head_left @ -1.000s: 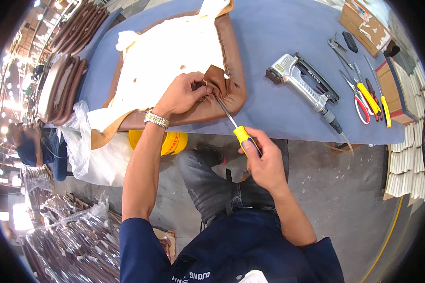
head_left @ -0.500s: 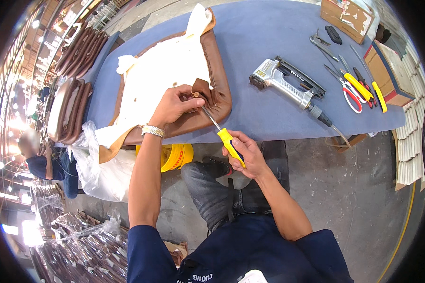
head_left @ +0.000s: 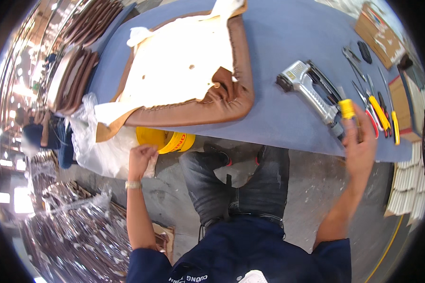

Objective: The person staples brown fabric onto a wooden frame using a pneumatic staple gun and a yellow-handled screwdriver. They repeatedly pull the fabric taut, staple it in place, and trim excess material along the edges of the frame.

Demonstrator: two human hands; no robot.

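Observation:
My right hand (head_left: 361, 139), a little blurred, grips a yellow-handled screwdriver (head_left: 346, 109) over the right part of the table, beside the hose end of a silver staple gun (head_left: 314, 92). The shaft of the screwdriver cannot be made out. My left hand (head_left: 143, 159) is down off the table's front edge at the yellow bucket (head_left: 180, 141), fingers pinched together; whatever is between them is too small to see. A brown leather cushion (head_left: 189, 113) lies on the table, its white backing (head_left: 174, 61) facing up. At its near right corner a leather flap (head_left: 224, 78) stands loose and creased.
Pliers (head_left: 354, 61), red-handled scissors (head_left: 374, 120) and yellow-handled tools (head_left: 395, 127) lie at the table's right. Cardboard boxes (head_left: 375, 35) stand beyond them. Left are stacked brown cushions (head_left: 75, 80), a plastic bag (head_left: 92, 151) and a person (head_left: 45, 134).
Both hands have left the cushion's corner. My right hand has carried the screwdriver right toward the tools; my left hand has dropped toward the bucket. The view has shifted slightly.

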